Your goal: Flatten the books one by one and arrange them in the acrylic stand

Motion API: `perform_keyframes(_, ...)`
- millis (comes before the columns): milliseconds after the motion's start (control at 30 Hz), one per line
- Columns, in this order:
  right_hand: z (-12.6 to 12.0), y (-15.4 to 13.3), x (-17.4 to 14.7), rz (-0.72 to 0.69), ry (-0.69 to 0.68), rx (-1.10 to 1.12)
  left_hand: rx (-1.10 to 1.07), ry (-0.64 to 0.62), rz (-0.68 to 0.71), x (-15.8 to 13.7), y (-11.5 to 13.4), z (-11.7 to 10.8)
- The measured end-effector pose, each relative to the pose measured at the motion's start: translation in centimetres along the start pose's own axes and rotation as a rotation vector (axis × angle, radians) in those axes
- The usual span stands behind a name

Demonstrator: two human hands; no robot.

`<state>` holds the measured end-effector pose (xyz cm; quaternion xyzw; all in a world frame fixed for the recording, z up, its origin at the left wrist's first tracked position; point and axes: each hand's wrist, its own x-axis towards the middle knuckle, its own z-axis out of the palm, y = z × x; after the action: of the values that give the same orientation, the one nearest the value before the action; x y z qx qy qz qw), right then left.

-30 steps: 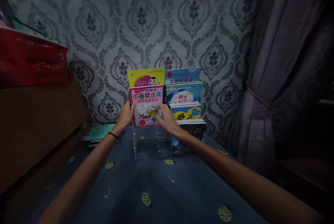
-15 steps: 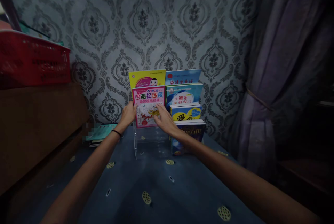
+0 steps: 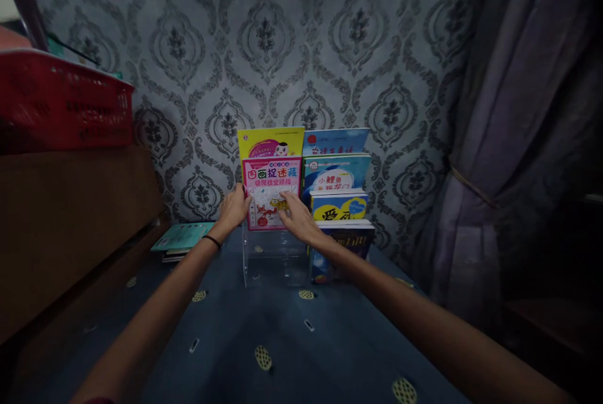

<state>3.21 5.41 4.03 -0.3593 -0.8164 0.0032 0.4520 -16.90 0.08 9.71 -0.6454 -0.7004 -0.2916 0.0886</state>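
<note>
A pink picture book (image 3: 271, 181) with a fox and a tiger on its cover stands in the left column of a clear stepped rack (image 3: 276, 269). My left hand (image 3: 234, 207) grips the book's left edge, with a dark band on the wrist. On the lower right of the cover lie fingers of my right hand (image 3: 300, 218), holding that side; its far fingers are partly hidden. Behind the pink book rises a yellow book (image 3: 271, 139). The right column holds a light blue book (image 3: 336, 139), a teal book (image 3: 336, 171), a yellow-and-blue book (image 3: 340, 207) and a dark blue book (image 3: 353, 242).
Blue patterned cloth (image 3: 235, 341) covers the surface under the rack. A stack of books with a teal cover (image 3: 183, 237) lies to the left. Beyond it, a red basket (image 3: 70, 102) sits on a brown box (image 3: 70, 222). Patterned wallpaper and a tied curtain (image 3: 475, 253) stand behind and right.
The view has shifted slightly, so the books appear a little further right. Both hands keep their places on the pink book, which stays in nearly the same position on the rack.
</note>
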Motion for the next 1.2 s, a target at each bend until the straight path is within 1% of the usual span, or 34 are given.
perform_keyframes(100,0.0,0.1,0.0,0.000,-0.009,0.001,-0.009,0.004,0.028,0.1,-0.7,-0.1)
perform_keyframes(200,-0.1,0.1,-0.1,0.000,-0.015,0.001,-0.036,0.080,0.088,-0.1,-1.3,-0.2)
perform_keyframes(267,-0.2,0.0,-0.2,0.001,-0.018,0.000,-0.015,0.159,0.171,-0.3,-1.5,-0.3)
perform_keyframes(333,-0.4,-0.2,-0.3,0.004,-0.023,-0.004,0.040,0.214,0.289,-0.6,-1.4,-0.3)
perform_keyframes(400,-0.5,-0.3,-0.4,0.004,-0.028,-0.009,0.100,0.228,0.375,-0.8,-1.3,-0.3)
perform_keyframes(433,-0.6,-0.3,-0.4,0.002,-0.028,-0.010,0.120,0.227,0.393,-0.8,-1.2,-0.2)
perform_keyframes(633,-0.7,0.2,-0.8,-0.036,-0.004,0.034,0.104,0.203,0.396,-0.7,-1.5,0.7)
perform_keyframes(933,-0.7,0.9,-1.7,-0.046,0.004,0.075,-0.050,0.210,0.437,0.4,-2.3,1.6)
perform_keyframes(1067,-1.0,0.2,-2.7,-0.056,-0.007,0.088,-0.086,0.217,0.434,0.5,-2.4,1.6)
perform_keyframes(1200,-0.9,-1.7,-5.3,-0.091,-0.063,0.098,-0.059,0.192,0.431,0.3,-2.4,1.3)
